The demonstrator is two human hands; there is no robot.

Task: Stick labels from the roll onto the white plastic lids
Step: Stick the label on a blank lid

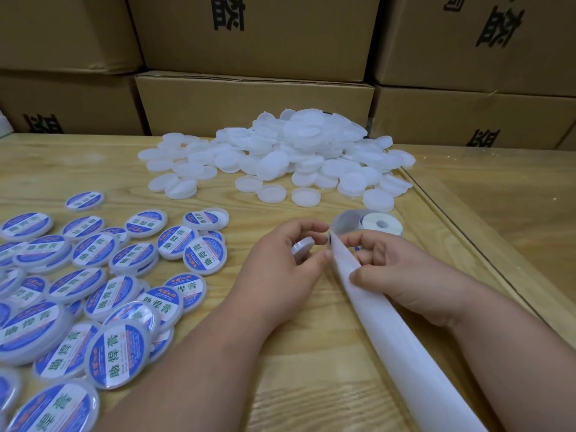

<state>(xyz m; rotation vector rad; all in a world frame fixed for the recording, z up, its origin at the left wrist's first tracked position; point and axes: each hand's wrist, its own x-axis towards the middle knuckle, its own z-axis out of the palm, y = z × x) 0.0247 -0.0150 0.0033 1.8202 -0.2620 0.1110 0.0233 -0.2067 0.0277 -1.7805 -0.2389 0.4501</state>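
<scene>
Trailing toward the viewer, the spent liner lies slack over the tabletop, and it could snag under the right forearm and jerk the strip sideways. On the near left, labelled lids overlap in a loose heap, so a careless toss may scuff a fresh label. The left hand curls around a bare lid, held on edge, thumb and forefinger reaching for the liner's fold; the right hand pinches the liner there. A label, only a blue sliver showing, seems to be peeling at that fold; taken crooked, it could crease or land off-centre. Just beyond sits the roll, light enough to tip if tugged. Farther back, the unlabelled pile stands near the tabletop's edge, before stacked cartons.
</scene>
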